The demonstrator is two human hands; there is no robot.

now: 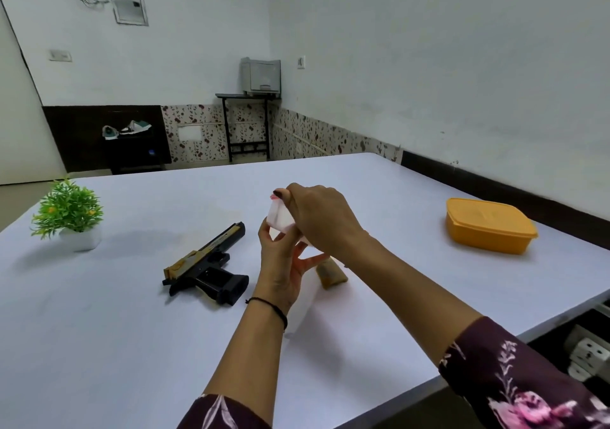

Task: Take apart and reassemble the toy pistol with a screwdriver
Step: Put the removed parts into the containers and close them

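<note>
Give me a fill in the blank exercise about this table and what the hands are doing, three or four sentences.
1. The right hand pinches the top of the small white item; the left hand grips it from ____.
2. The toy pistol lies on the table to the ____ of both hands.
3. The yellow box has its ____ on.
4. The white pot holds a green ____.
Missing words: below; left; lid; plant.

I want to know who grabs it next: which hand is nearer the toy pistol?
Left. The left hand is just right of the toy pistol, holding a small white packet. The right hand pinches the packet's top, farther right.
</note>
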